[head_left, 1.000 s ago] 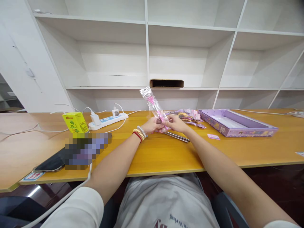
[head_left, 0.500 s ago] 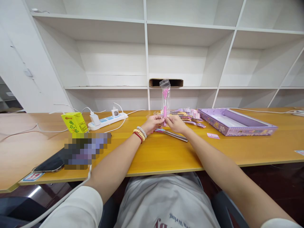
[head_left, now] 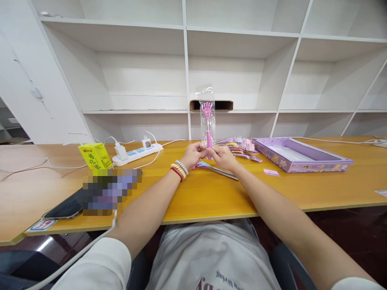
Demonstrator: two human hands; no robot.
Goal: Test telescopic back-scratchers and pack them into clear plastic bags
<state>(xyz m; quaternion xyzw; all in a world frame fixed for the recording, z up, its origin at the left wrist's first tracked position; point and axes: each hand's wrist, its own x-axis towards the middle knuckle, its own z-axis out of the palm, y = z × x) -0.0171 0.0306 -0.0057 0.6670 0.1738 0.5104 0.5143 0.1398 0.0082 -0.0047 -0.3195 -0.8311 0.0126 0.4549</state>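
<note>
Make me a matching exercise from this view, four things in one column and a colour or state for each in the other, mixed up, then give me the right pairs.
Things:
1. Back scratcher
2. Carton
3. Power strip
4. Tray

Colours and states:
A. White, with plugs in it
B. Purple, at the right
C. Upright in a clear bag, held by left hand and right hand
D. Yellow

Pairs: 1-C, 2-D, 3-A, 4-B
</note>
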